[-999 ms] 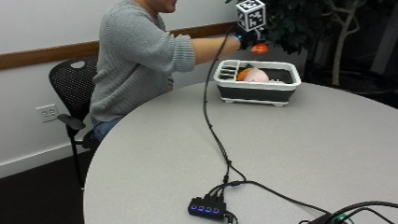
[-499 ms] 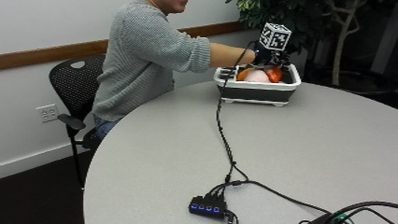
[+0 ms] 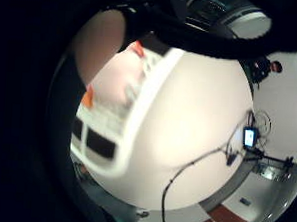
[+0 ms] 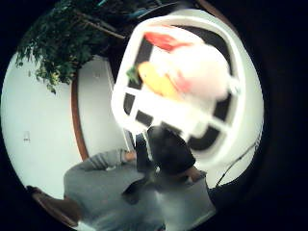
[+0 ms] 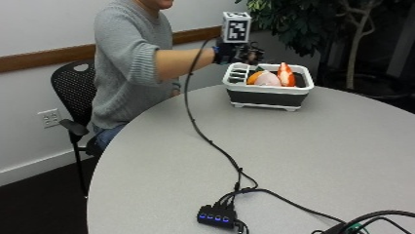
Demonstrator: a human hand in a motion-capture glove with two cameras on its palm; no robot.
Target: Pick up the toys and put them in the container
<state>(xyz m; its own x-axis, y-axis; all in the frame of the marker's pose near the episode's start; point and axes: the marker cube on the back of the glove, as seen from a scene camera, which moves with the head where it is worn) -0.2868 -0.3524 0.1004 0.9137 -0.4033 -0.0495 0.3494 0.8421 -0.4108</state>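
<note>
The fingers (image 5: pixel 252 52) of the gloved right hand (image 5: pixel 236 52) are too dark and small in the outside view to read — whether they are straight or curled I cannot tell, though nothing shows between them. The palm views do not settle it either; they look out at the container rather than at the hand itself.

That hand hangs just above the container (image 5: pixel 267 95), over its near-left corner on the person's side. The toys (image 5: pixel 272 77) lie down and away from the fingers, inside the main compartment: a pale pink rounded toy (image 4: pixel 204 72), an orange-yellow one (image 4: pixel 156 82) beside it, and a red upright one (image 5: pixel 285 74) that stands tallest, its long axis pointing up above the rim. In the thumb-side palm view all three sit within the white rim (image 4: pixel 125 77), next to the slotted side pocket.

The arm reaches out roughly level from the shoulder, grey sleeve (image 5: pixel 133 51) pushed up to the forearm, wrist held high over the container's edge. The person sits on a black chair (image 5: pixel 71 92) at the round surface (image 5: pixel 324 156).

No toy shows on the surface outside the container, so the task looks close to done — possibly finished. If so, what the next move turns on is simply clearance: the hand is above the rim and nearer the person than the toys are, so drawing it toward the body should not touch the tall red toy. A cable (image 5: pixel 201 131) trails across the surface to a small hub (image 5: pixel 216 215) near the front edge.
</note>
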